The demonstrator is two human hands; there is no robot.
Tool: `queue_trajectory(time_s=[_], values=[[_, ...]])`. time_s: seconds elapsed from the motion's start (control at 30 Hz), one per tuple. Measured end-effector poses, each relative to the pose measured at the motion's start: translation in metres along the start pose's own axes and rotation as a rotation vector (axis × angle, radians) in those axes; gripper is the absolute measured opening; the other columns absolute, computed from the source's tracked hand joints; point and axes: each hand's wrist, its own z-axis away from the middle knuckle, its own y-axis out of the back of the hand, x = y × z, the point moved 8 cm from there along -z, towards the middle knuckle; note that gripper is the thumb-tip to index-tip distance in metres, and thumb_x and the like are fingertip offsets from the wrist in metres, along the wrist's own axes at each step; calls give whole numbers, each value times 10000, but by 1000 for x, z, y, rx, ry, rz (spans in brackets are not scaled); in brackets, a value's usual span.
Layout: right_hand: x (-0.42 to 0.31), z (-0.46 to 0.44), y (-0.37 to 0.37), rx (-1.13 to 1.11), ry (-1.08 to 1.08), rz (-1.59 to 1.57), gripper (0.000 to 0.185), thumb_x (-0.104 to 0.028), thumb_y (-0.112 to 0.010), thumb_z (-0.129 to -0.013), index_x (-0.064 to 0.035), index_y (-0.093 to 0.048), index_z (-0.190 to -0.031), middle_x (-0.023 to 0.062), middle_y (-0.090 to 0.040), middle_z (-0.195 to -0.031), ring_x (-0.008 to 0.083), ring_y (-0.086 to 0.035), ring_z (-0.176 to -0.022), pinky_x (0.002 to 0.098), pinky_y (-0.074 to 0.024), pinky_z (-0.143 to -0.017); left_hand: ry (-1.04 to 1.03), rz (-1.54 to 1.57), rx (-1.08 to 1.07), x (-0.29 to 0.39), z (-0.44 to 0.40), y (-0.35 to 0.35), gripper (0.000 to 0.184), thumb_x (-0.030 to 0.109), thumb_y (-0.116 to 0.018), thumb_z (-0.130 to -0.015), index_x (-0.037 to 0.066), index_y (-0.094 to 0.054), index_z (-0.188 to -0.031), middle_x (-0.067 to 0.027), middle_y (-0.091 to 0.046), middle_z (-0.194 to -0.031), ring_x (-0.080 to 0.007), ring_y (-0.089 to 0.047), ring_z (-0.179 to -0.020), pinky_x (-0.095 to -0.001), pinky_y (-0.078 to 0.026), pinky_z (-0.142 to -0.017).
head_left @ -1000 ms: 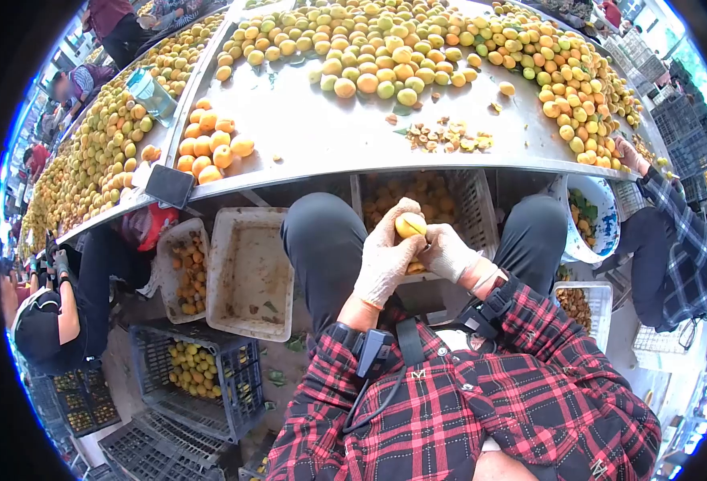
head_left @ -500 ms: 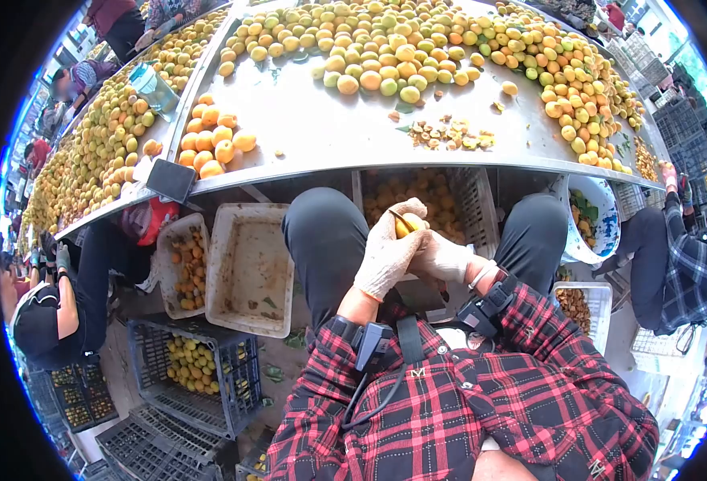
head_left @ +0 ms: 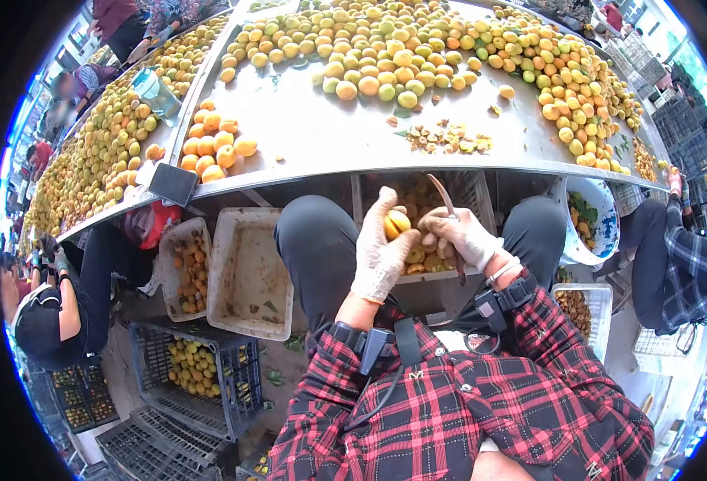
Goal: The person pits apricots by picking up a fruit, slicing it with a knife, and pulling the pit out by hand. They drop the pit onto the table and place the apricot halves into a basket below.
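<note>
Angling inward, the left hand [head_left: 380, 250] holds fruit [head_left: 396, 225], the right hand [head_left: 463, 234] a knife [head_left: 441, 192].

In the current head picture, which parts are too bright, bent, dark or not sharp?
Head view: the metal table glares nearly white in its middle; its front edge bows; black surrounds the round image, with blue fringes; under the table lies shadow; small things near the rim look soft.

wearer's hand [head_left: 379, 255] [head_left: 467, 236] 2 | held fruit [head_left: 396, 224] 1 | curved tool [head_left: 442, 195] 1 | jug [head_left: 156, 94] 1
</note>
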Motion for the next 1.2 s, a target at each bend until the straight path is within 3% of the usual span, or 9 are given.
queue_trajectory(time_s=[0.13, 0.4, 0.5, 0.6, 0.73, 0.83, 1.03, 1.13, 1.2], values=[[-20, 0, -32, -139, 93, 1, 290, -299, -665, -910, -29, -686, -1015, 14, -671, -873, 79, -590, -801, 251, -490, -695, -132, -269, -164, 13, 3, -20, 775, 32, -780, -720, 26, -424, -1408, -206, -532, -1350, -336, -543, -1243, -374, -435, -1044], [-16, 3, -31, -132, 58, -48, 287, -292, -592, -936, -21, -687, -958, 55, -671, -831, 89, -597, -706, 237, -493, -618, -513, -602, -59, 45, 12, -15, 614, 86, -746, -773, -17, -500, -1325, -199, -583, -1279, -324, -623, -1056, -365, -497, -929], [-10, 6, -30, -116, 158, -141, 310, -291, -531, -962, -13, -667, -943, 68, -647, -754, 97, -574, -599, 220, -454, -516, 227, 317, 38, -5, 4, 3, 379, 245, -537, -993, -26, -563, -1256, -136, -620, -1234, -175, -609, -968, -291, -499, -871], [-7, 10, -38, -210, 80, -522, 276, -276, -471, -966, -46, -595, -876, 17, -512, -607, 81, -381, -389, 235, -291, -356, 213, 694, -4, -13, -5, 5, 447, 349, -522, -996, -41, -604, -1198, -159, -631, -1206, -229, -631, -1003, -347, -512, -904], [-6, 6, -25, -192, 116, -633, 286, -289, -483, -970, -28, -591, -927, 47, -560, -679, 60, -358, -412, 220, -258, -379, 272, 770, -18, -20, -4, -4, 456, 363, -528, -991, -39, -612, -1187, -165, -628, -1207, -252, -632, -1036, -371, -509, -930], [-11, 11, -18, -245, 173, -663, 322, -328, -526, -966, -13, -594, -967, 44, -572, -700, 52, -364, -427, 215, -263, -388, 245, 696, -13, -20, -3, -7, 335, 257, -455, -1032, -5, -618, -1161, -121, -657, -1122, -161, -654, -844, -264, -545, -651], [-20, 13, -19, -272, 263, -564, 351, -372, -655, -880, -35, -603, -964, 2, -570, -740, 53, -431, -475, 198, -318, -411, 228, 168, -115, -11, 0, -20, 440, 92, -549, -929, -14, -518, -1355, -140, -600, -1299, -213, -561, -1209, -299, -385, -1070], [-9, 2, -18, -260, 301, -548, 233, -253, -630, -909, -39, -641, -1001, -5, -617, -853, 72, -575, -750, 213, -471, -663, 90, 110, -222, 1, 3, -29, 628, 64, -664, -845, 20, -436, -1429, -149, -441, -1480, -224, -441, -1343, -313, -337, -1111], [0, 0, -18, -231, 232, -576, 207, -208, -645, -898, -40, -639, -1019, -1, -631, -865, 77, -588, -748, 216, -484, -652, 88, 115, -303, 6, 8, -39, 743, 64, -713, -796, 41, -385, -1462, -153, -438, -1481, -230, -444, -1342, -311, -335, -1113]])
